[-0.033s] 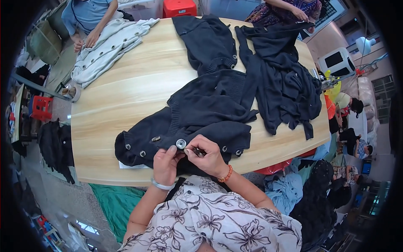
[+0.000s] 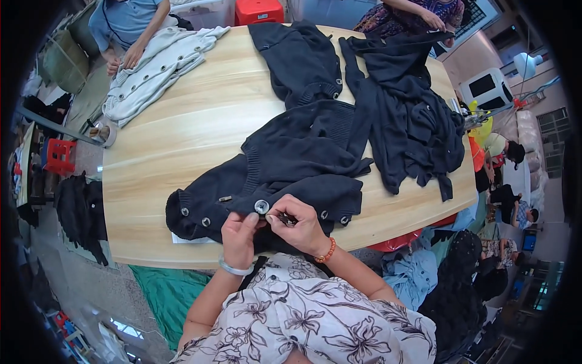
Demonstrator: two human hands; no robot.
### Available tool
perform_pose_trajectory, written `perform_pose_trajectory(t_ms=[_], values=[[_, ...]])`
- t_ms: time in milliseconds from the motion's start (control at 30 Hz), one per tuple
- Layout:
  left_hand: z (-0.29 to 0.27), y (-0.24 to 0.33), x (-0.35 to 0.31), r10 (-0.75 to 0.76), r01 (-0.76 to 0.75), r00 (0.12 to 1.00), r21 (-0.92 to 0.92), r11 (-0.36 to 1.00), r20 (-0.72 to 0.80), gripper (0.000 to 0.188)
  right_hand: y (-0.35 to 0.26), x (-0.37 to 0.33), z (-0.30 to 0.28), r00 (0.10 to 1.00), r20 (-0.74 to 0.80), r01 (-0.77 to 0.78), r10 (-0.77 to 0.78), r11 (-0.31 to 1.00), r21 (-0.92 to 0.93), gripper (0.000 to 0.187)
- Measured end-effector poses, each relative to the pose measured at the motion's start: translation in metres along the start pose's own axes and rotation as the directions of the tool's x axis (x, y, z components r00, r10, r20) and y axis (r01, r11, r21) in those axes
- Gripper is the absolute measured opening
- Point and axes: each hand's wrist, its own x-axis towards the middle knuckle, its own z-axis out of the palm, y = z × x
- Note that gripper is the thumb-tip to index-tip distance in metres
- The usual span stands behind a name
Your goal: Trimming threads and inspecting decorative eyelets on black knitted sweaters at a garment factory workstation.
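A black knitted cardigan [image 2: 291,145] lies spread before me, its buttoned edge at the table's near side. My left hand [image 2: 240,238] is closed on that edge, thumb on top beside a large grey button [image 2: 262,207]. Right of the button, my right hand [image 2: 297,225] has its thumb and forefinger pinched together at the cloth. Something small and dark [image 2: 288,219] sits within its curled fingers, too hidden to name. Further buttons [image 2: 206,222] show along the edge, and a small tan piece [image 2: 225,199] lies on the knit above my left hand.
Other black knitted garments [image 2: 412,121] cover the right and far side of the wooden table [image 2: 176,145]. Across it, a person's hands [image 2: 124,60] work on a white buttoned cardigan [image 2: 160,73]. Another person's hands [image 2: 436,23] hold black cloth. A pot [image 2: 102,134] stands by the left edge.
My left thumb has slid slightly to the right, just below the button. My right hand stays pinched in the same place.
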Motion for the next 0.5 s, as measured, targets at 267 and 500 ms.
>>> perform_pose_trajectory(t_ms=[267,500], values=[[-0.027,-0.039,0.009,0.452,-0.445,0.885,0.502,0.741,0.117,0.042,0.015,-0.001,0.004,0.994,0.064,-0.094,0.092,0.995,0.038,0.006],[-0.04,-0.044,0.03,0.476,-0.41,0.875,0.659,0.631,0.09,0.065,0.021,0.0,-0.002,0.979,0.108,-0.177,0.172,0.983,0.04,0.01]])
